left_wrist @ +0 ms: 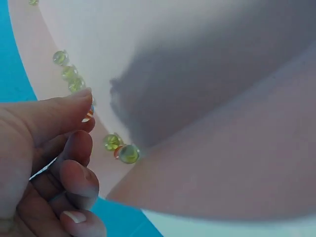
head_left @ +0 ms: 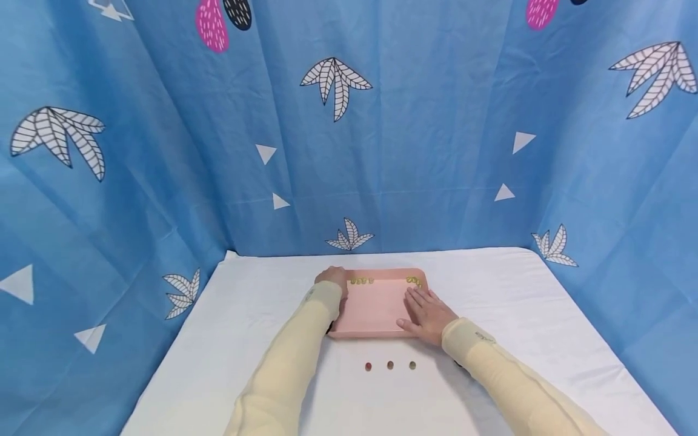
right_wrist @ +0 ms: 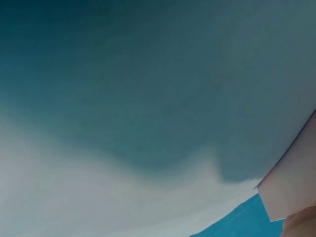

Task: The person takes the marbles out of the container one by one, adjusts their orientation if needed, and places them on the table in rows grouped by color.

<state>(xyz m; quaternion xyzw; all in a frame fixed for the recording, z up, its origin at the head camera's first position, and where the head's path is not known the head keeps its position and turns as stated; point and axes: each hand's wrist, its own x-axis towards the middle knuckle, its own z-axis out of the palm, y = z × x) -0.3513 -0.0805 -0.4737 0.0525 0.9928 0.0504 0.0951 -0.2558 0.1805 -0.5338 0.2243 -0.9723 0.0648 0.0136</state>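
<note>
A shallow pink tray (head_left: 376, 307) lies on the white table, with yellow-green glass marbles along its far wall. My left hand (head_left: 332, 278) reaches into the far left corner. In the left wrist view its thumb and index finger pinch a marble with orange stripes (left_wrist: 88, 115), partly hidden by the thumb. Yellow-green marbles (left_wrist: 73, 74) line the wall on one side of those fingers, and a small cluster of marbles (left_wrist: 129, 154) sits in the corner on the other. My right hand (head_left: 431, 312) rests over the tray's right side, fingers straight. The right wrist view shows mostly shaded white cloth.
In front of the tray, three marbles stand in a row on the cloth: a red one (head_left: 368, 366), a brownish one (head_left: 389, 365) and a greenish one (head_left: 412, 365). A blue patterned curtain (head_left: 414, 151) closes off the back and both sides of the table.
</note>
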